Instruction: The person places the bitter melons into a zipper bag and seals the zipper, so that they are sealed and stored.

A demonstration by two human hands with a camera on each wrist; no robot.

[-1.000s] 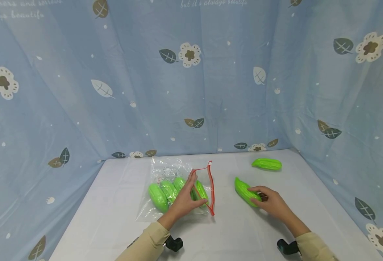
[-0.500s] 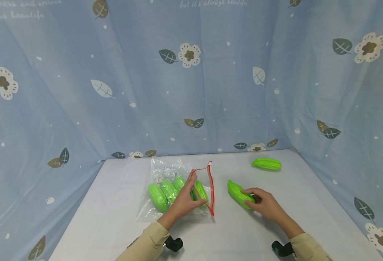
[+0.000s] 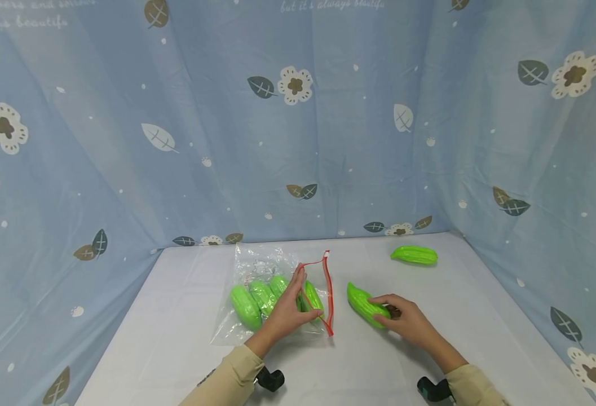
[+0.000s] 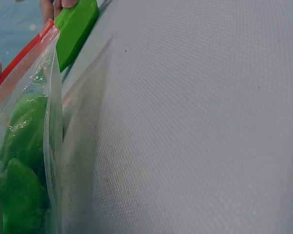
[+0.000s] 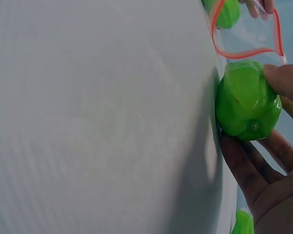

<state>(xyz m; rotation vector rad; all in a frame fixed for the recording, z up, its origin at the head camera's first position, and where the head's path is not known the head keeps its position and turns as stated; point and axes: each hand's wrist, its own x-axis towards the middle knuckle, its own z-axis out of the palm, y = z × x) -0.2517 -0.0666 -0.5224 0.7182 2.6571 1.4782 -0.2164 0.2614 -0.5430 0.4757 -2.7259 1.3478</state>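
Right hand (image 3: 411,322), fingers curled round ridged glossy-green gourd (image 3: 365,305), moved nearer red-edged clear plastic bag (image 3: 330,293); gourd not inside yet. Left hand (image 3: 283,317), fingers spread, touches bag.

A blue cloth (image 3: 358,152) with printed flowers (image 3: 295,85) and leaves (image 3: 261,87) hangs at far, left and right sides of the white tabletop (image 3: 176,316).
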